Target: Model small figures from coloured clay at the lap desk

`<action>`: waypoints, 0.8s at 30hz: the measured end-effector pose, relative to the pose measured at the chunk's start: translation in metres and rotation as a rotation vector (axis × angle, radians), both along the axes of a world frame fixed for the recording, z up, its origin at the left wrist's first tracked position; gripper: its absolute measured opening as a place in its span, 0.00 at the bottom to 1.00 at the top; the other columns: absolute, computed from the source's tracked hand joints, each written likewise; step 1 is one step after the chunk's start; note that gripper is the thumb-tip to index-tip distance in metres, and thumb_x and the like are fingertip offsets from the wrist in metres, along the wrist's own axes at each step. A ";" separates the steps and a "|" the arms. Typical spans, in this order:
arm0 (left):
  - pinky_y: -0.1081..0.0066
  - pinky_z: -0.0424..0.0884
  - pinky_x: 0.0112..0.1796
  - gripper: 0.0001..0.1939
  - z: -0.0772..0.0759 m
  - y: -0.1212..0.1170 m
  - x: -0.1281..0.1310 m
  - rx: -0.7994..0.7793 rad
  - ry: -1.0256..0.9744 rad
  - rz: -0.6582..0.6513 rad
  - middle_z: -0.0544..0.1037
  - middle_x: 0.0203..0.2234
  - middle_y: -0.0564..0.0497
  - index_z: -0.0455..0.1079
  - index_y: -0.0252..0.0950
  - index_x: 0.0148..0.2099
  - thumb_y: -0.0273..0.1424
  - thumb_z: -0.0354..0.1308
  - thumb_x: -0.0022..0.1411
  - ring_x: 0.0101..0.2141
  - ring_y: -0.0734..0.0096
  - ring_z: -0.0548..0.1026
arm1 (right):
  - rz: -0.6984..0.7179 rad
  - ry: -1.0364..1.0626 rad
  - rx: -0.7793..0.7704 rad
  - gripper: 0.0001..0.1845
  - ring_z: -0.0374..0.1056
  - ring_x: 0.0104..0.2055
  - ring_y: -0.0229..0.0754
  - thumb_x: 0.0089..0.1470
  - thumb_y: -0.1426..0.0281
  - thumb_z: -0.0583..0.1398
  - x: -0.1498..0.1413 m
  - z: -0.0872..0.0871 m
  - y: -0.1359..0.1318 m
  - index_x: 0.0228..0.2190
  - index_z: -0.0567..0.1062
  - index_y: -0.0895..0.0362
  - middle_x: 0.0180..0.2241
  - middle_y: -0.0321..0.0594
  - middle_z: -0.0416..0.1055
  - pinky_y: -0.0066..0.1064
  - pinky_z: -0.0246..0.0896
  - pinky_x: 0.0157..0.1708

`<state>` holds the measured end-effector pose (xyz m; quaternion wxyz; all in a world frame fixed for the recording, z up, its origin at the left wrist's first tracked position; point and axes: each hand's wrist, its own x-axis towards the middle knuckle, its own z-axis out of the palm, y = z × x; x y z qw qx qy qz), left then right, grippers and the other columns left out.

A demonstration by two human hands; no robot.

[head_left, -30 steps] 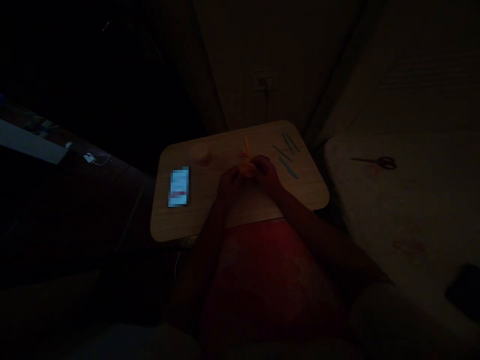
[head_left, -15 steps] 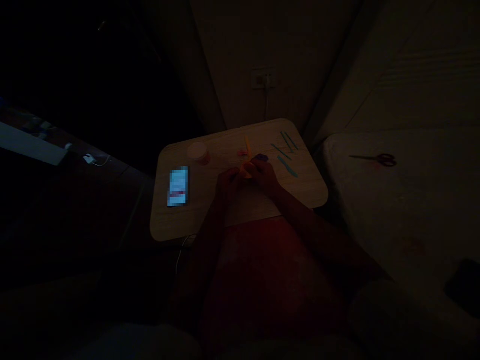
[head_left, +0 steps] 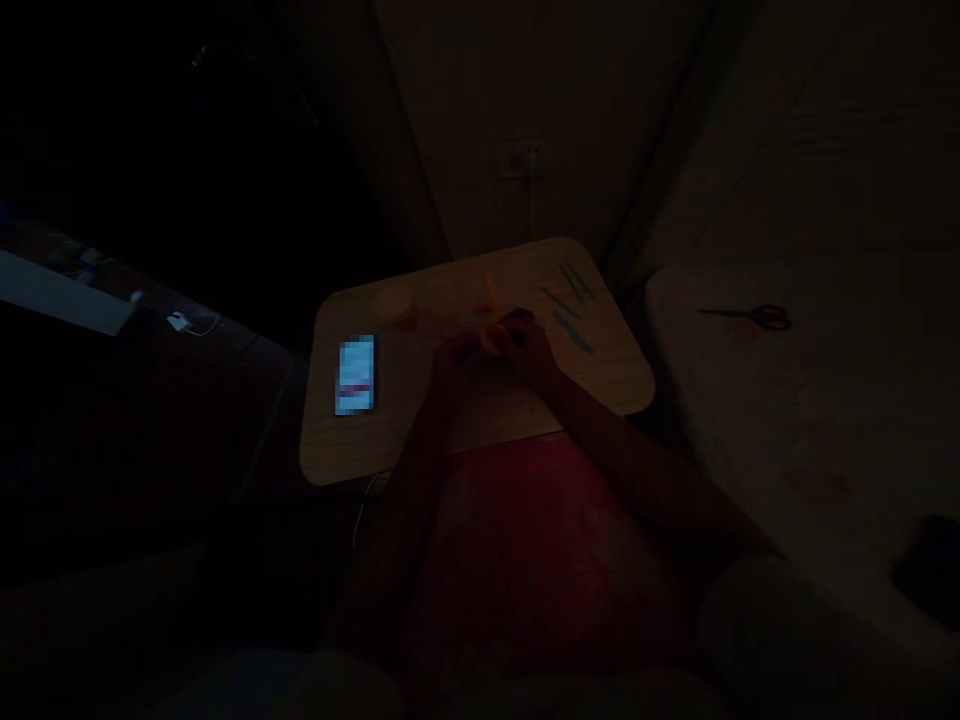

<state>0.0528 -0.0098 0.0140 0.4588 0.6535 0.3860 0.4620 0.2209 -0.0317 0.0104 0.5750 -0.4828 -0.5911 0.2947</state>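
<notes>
Two hands meet above a wooden lap desk: my left hand and right hand have their fingers curled closed on a small orange piece, held between them, though the dimness hides the exact grip. A dark purple bit sits at my right fingertips. Just beyond the fingers lies an orange stick; to their right, teal sticks; to their left, a lit phone.

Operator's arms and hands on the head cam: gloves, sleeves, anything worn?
The left hand and right hand are bare, no gloves. The left forearm and right forearm show no sleeves. Below them is a dark red garment with faint pale marks. Rings or bands: too dark to tell.
</notes>
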 end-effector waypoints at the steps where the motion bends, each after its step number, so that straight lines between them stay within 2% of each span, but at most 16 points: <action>1: 0.69 0.74 0.34 0.24 -0.001 0.000 0.000 0.000 0.012 -0.019 0.79 0.27 0.51 0.77 0.37 0.32 0.54 0.72 0.54 0.31 0.67 0.76 | 0.014 -0.010 0.001 0.32 0.64 0.31 0.41 0.61 0.39 0.59 0.000 0.000 0.000 0.25 0.76 0.54 0.25 0.38 0.70 0.34 0.63 0.33; 6: 0.69 0.71 0.32 0.23 0.000 -0.002 0.000 0.041 0.088 -0.071 0.78 0.28 0.50 0.78 0.37 0.35 0.53 0.67 0.63 0.30 0.68 0.74 | 0.040 0.004 0.011 0.32 0.66 0.31 0.42 0.59 0.38 0.60 0.000 0.001 0.000 0.28 0.78 0.54 0.27 0.39 0.73 0.35 0.66 0.35; 12: 0.69 0.68 0.29 0.27 -0.003 -0.001 -0.003 0.106 0.085 0.048 0.72 0.24 0.52 0.72 0.37 0.30 0.57 0.65 0.62 0.27 0.69 0.70 | 0.118 0.167 -0.030 0.39 0.66 0.28 0.41 0.56 0.29 0.55 -0.002 -0.005 -0.001 0.28 0.76 0.53 0.26 0.38 0.71 0.33 0.64 0.28; 15: 0.70 0.69 0.28 0.29 -0.006 0.003 -0.005 0.087 0.006 0.124 0.70 0.23 0.53 0.72 0.37 0.30 0.60 0.66 0.61 0.27 0.70 0.70 | 0.215 0.206 -0.077 0.36 0.64 0.25 0.39 0.57 0.33 0.58 -0.001 -0.009 0.000 0.31 0.79 0.54 0.23 0.36 0.70 0.31 0.62 0.25; 19: 0.75 0.66 0.27 0.28 -0.009 0.008 -0.004 -0.024 -0.251 0.199 0.72 0.25 0.54 0.73 0.37 0.32 0.59 0.68 0.58 0.27 0.74 0.70 | 0.307 0.270 -0.110 0.34 0.66 0.24 0.38 0.58 0.36 0.61 0.000 -0.012 0.001 0.35 0.81 0.56 0.26 0.37 0.73 0.30 0.63 0.25; 21: 0.76 0.68 0.29 0.26 -0.011 0.009 -0.004 -0.069 -0.323 0.176 0.74 0.27 0.54 0.74 0.37 0.34 0.56 0.71 0.56 0.28 0.75 0.72 | 0.318 0.258 -0.110 0.33 0.66 0.25 0.37 0.58 0.37 0.62 -0.001 -0.011 0.001 0.37 0.81 0.56 0.27 0.37 0.74 0.30 0.63 0.26; 24: 0.74 0.70 0.31 0.24 -0.011 0.009 -0.003 -0.086 -0.306 0.111 0.77 0.29 0.52 0.77 0.37 0.36 0.53 0.73 0.54 0.31 0.72 0.74 | 0.285 0.197 -0.077 0.29 0.68 0.28 0.38 0.57 0.41 0.65 -0.001 -0.010 0.001 0.36 0.81 0.56 0.28 0.38 0.75 0.30 0.65 0.29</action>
